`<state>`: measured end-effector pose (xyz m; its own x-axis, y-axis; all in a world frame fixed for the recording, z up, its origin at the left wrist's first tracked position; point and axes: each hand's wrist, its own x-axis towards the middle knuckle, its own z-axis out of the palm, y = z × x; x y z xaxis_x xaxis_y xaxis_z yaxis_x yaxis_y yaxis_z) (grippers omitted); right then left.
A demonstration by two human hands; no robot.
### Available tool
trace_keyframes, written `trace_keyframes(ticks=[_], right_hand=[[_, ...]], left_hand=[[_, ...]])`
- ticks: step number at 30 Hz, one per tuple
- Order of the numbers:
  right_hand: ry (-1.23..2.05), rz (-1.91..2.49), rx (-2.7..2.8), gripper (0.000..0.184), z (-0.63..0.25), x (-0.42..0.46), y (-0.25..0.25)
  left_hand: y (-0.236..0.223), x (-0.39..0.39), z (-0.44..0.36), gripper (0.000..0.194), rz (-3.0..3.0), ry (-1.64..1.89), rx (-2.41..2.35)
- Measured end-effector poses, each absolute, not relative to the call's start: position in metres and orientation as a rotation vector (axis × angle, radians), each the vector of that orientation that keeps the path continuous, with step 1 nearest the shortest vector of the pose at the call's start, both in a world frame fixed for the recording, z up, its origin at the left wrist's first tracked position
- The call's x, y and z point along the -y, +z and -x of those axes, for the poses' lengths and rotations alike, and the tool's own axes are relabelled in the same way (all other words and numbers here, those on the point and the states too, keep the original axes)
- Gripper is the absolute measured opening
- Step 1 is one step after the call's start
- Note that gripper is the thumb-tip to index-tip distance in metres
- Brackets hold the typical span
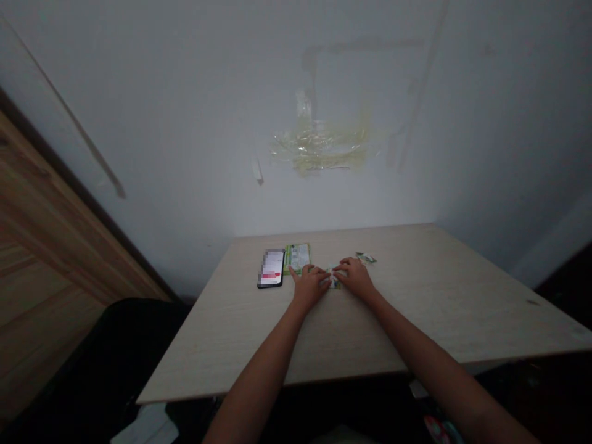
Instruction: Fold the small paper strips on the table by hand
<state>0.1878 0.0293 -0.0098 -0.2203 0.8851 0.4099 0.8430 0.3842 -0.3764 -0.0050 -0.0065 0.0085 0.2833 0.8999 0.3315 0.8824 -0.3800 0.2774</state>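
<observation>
Although fingers of the left hand [311, 287] and right hand [357, 277] meet the small packet [335, 284] between them, nearer the worktop's [351, 336] far edge, I cannot tell whether either grips it.

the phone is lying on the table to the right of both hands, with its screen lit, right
Not quite: the head view shows the phone to the left of both hands, the left and the right. It is lying on the table with its screen lit.
</observation>
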Motion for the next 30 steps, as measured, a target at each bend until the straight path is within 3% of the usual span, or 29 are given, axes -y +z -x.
trace_keyframes(ticks=[14,30], right_hand=[[0.147,1.456,2.052,0.023,-0.1876,-0.0270,-0.0055],[0.167,1.357,2.150,0.037,-0.1943,-0.0255,-0.0105]], left_hand=[[0.0097,0.0077,0.0056,0.025,-2.474,0.655,-1.730],[0.0085,0.0087,0.0058,0.027,-2.483,0.644,-1.747]])
